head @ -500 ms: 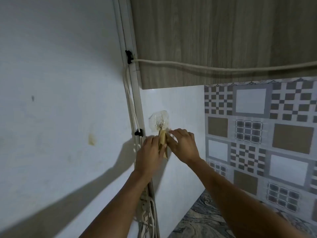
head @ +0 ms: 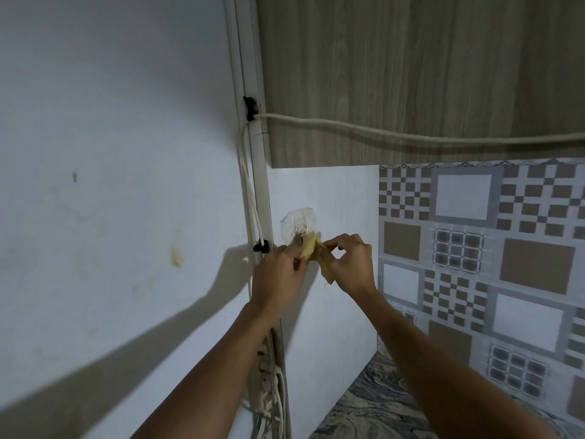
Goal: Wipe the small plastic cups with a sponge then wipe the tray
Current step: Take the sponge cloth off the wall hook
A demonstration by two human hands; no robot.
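A: Both hands are up at the wall, a little below centre frame. The left hand [head: 278,274] is curled, its fingers pinching the upper end of a yellowish sponge [head: 311,251]. The right hand [head: 349,264] pinches the same piece from the right, thumb and forefinger closed on its edge, the other fingers bent.

B: Start bigger. What surrounds them?

A: A pale wall [head: 110,185] fills the left half. A wood-grain cabinet [head: 411,74] takes the upper right, with a white cable [head: 411,136] slung across its lower edge. A patterned tile panel [head: 490,248] covers the right, and a marbled counter [head: 373,403] shows at the bottom. Then a clear adhesive hook [head: 299,226] on the white panel, just above the hands.

B: And the sponge against that hook?

A: Its top end sits right at the hook, seemingly hung from it. Its long axis runs down and to the right, the loose tail dropping under the right hand.

B: So the coming move?

A: I judge it must lift up and away off the hook; the left hand is nearer that end. Cups and tray are out of view.
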